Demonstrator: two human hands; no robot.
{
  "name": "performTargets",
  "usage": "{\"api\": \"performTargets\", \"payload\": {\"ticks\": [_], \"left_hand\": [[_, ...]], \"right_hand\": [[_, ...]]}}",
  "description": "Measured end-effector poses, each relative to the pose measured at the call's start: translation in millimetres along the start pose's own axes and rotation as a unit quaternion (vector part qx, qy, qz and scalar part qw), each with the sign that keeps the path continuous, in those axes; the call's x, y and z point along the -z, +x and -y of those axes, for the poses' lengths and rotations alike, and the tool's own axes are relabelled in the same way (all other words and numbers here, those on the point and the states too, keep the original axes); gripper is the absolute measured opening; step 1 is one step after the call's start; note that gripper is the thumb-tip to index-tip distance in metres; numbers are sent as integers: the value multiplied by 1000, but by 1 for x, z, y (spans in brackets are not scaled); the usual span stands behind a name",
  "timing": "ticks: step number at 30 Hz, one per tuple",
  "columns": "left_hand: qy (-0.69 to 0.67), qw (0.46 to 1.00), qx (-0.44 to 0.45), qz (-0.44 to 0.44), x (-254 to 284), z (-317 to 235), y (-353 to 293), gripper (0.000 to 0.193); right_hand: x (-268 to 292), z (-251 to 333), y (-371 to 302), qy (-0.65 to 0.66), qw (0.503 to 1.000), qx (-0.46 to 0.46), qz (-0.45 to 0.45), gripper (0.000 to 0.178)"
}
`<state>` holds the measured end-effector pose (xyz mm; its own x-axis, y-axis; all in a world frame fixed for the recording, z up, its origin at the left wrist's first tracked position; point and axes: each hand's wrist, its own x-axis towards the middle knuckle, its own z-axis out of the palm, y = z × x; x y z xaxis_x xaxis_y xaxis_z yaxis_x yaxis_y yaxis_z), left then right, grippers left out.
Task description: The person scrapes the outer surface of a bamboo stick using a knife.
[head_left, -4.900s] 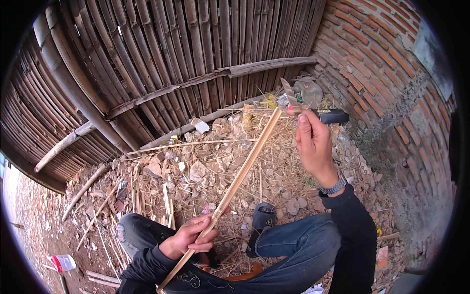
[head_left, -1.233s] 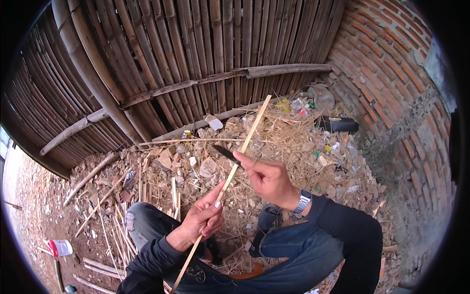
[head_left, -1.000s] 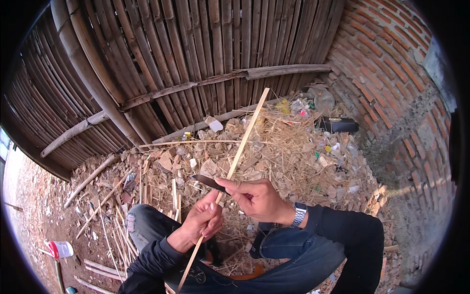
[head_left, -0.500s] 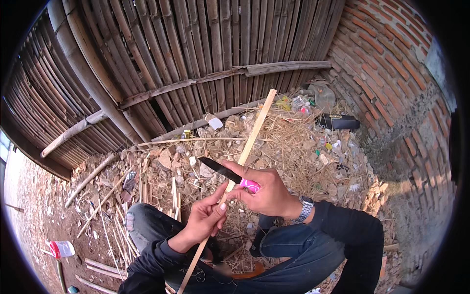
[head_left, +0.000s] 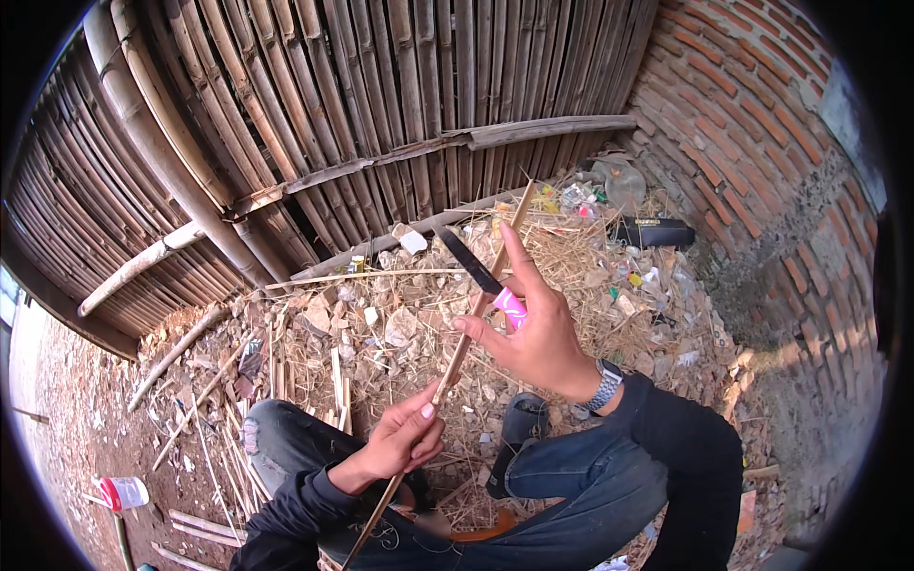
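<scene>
A long, thin bamboo strip (head_left: pixel 460 354) slants from between my legs up toward the far wall. My left hand (head_left: pixel 405 440) is closed around its lower part, thumb laid along it. In my right hand (head_left: pixel 547 338) is a knife (head_left: pixel 468 261) with a dark blade and a pink, white-patterned handle. The lower fingers wrap the handle while the index finger points up and the thumb reaches out to the strip. The blade angles up and left, its base beside the strip. The strip now shows its narrow, darker side.
A bamboo wall (head_left: pixel 409 86) stands ahead, and a brick wall (head_left: pixel 752 124) rises at right. Stones, straw and litter cover the ground. A black case (head_left: pixel 652 232) lies far right. More bamboo strips (head_left: pixel 340 385) lie left of my knees, and a red-and-white tub (head_left: pixel 129 492) sits at lower left.
My right hand has moved up and right along the strip with the knife, its index finger and thumb spreading out. The strip has turned from its pale broad face to its narrow side.
</scene>
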<state>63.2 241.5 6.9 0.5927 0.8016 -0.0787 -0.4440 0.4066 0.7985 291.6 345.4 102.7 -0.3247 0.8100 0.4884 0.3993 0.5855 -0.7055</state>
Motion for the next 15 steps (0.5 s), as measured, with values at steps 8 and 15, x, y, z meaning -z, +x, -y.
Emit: {"api": "performTargets", "payload": {"ticks": [8, 15], "left_hand": [[99, 994, -24, 44, 5, 6, -8, 53], [177, 984, 12, 31, 1, -19, -14, 64]], "right_hand": [[33, -30, 18, 52, 987, -42, -149, 89], [59, -35, 14, 91, 972, -78, -201, 68]]}}
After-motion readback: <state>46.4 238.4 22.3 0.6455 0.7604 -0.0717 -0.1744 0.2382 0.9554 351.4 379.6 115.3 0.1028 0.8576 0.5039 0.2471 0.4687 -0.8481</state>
